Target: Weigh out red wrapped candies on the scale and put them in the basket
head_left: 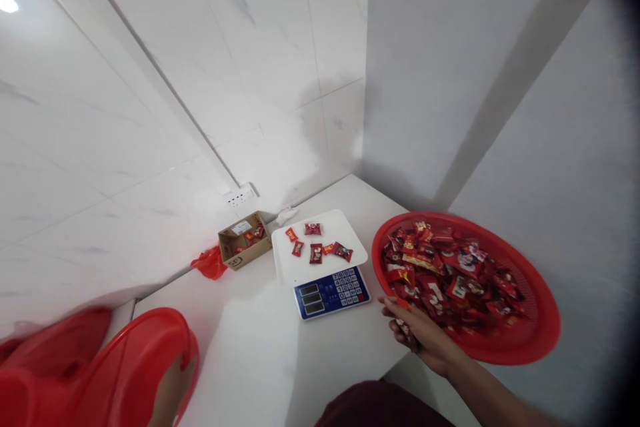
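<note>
My right hand (417,333) is closed around a few red-wrapped candies (406,335), beside the near left rim of a big red basket (543,320) heaped with similar packets. At the lower left, my left hand (175,383) grips the rim of a red plastic basin (145,340); its fingers are partly hidden. Several small red packets, one of them a dark red one (316,253), lie spread on the white tray (295,270) of a scale, whose blue keypad panel (333,292) faces me.
A small cardboard box (245,253) with a few packets stands left of the scale, near a red plastic bag (211,263). A wall socket (241,196) is behind it. More red basins (60,353) fill the lower left. Walls meet behind the white table (250,347).
</note>
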The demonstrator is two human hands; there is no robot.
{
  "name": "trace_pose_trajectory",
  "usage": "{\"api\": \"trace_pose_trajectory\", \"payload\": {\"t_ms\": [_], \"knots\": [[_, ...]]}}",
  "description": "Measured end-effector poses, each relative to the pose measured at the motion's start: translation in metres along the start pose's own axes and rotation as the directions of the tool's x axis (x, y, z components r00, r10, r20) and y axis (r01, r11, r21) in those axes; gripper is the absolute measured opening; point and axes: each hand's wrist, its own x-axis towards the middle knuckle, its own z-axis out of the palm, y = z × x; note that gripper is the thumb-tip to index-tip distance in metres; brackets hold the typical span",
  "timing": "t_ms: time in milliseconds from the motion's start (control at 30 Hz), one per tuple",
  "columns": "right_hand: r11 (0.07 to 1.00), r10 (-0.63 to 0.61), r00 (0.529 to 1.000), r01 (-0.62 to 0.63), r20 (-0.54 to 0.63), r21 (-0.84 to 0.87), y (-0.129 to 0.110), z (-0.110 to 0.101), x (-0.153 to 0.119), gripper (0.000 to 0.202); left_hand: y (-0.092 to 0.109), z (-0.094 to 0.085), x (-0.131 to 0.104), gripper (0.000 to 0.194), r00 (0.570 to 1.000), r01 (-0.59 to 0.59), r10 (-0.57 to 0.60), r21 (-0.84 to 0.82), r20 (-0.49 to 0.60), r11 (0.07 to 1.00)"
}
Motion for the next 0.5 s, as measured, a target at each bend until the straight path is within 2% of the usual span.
{"api": "trace_pose_trajectory", "payload": {"t_ms": [100, 200, 300, 400, 500], "knots": [[1.000, -0.013, 1.000, 0.013, 0.001, -0.019, -0.004, -0.002, 0.003, 0.016, 0.035, 0.017, 0.000, 0.040, 0.993, 0.083, -0.084, 0.019, 0.080, 0.996], [0.998, -0.056, 0.998, 0.055, -0.023, -0.029, -0.007, -0.010, 0.013, 0.017, 0.075, 0.037, -0.012, 0.044, 0.986, 0.019, -0.016, -0.013, 0.165, 1.000], [0.990, -0.117, 0.988, 0.108, -0.100, -0.096, -0.009, -0.022, 0.030, 0.018, 0.116, 0.051, -0.028, 0.047, 0.970, -0.063, 0.075, -0.059, 0.231, 0.996], [0.968, -0.207, 0.963, 0.176, -0.172, -0.178, -0.011, -0.035, 0.048, 0.018, 0.147, 0.053, -0.043, 0.049, 0.944, -0.125, 0.147, -0.092, 0.296, 0.988], [0.938, -0.287, 0.934, 0.229, -0.212, -0.260, -0.014, -0.045, 0.059, 0.020, 0.168, 0.048, -0.050, 0.056, 0.913, -0.159, 0.200, -0.142, 0.357, 0.977]]}}
